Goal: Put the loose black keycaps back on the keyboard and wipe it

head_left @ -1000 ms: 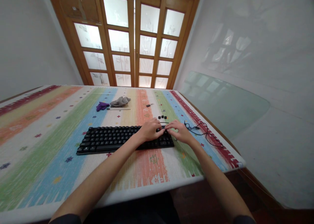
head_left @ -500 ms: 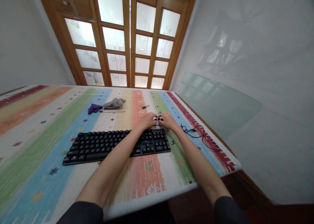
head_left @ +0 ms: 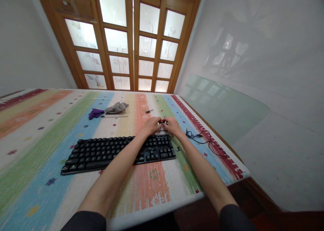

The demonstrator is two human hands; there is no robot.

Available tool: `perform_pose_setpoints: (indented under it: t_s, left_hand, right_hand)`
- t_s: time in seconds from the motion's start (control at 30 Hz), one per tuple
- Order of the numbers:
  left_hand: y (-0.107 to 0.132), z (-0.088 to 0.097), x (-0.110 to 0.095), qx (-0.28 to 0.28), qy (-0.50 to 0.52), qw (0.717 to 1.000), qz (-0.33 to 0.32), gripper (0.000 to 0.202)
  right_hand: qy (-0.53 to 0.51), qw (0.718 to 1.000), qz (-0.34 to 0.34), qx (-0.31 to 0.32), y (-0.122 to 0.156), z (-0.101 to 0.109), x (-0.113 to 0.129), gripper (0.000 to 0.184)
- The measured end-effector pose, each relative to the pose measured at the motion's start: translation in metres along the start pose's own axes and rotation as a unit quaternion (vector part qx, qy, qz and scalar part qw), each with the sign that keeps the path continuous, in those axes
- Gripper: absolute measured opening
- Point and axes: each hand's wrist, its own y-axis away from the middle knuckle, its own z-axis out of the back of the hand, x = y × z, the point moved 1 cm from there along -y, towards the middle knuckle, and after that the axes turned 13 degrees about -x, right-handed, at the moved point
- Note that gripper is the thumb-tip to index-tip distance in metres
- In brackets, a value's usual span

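Both hands [head_left: 163, 124] moved past keyboard [head_left: 118, 151] (keycaps [head_left: 163, 122] half-hidden).

Single head-worn view, looking forward and down along both forearms, near the striped woven table mat [head_left: 37, 150], wooden glazed doors [head_left: 131, 38] beyond

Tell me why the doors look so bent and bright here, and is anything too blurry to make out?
Head view: the wide lens bows the wooden doors and table edge; daylight through the frosted panes washes them out and casts pale reflections on the right wall. The keyboard is sharp, but the small dark pieces between the left hand and right hand are too tiny to identify.
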Motion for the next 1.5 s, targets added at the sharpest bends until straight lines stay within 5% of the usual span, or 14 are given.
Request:
perform_pose_setpoints:
  t_s: [0.17, 0.37, 0.63, 1.13, 1.5]
  left_hand:
    - [0.021, 0.03, -0.011, -0.021, 0.046, 0.998, -0.044, 0.017]
    - [0.063, 0.051, -0.024, 0.044, 0.09, 0.982, -0.162, 0.013]
    - [0.094, 0.057, -0.03, 0.085, 0.041, 0.974, -0.207, 0.015]
    - [0.106, 0.046, -0.023, 0.045, 0.115, 0.974, -0.188, 0.013]
    - [0.102, 0.05, -0.027, 0.052, 0.166, 0.979, -0.11, 0.013]
  right_hand:
    - [-0.086, 0.996, -0.016, -0.006, 0.011, 0.023, 0.003, 0.017]
    - [-0.216, 0.975, 0.006, 0.052, 0.045, 0.055, 0.016, 0.02]
    - [-0.185, 0.974, 0.078, 0.102, 0.077, 0.072, 0.038, 0.014]
    - [-0.126, 0.972, 0.169, 0.102, 0.091, 0.066, 0.058, 0.012]
    - [-0.114, 0.98, 0.132, 0.091, 0.095, 0.066, 0.057, 0.019]
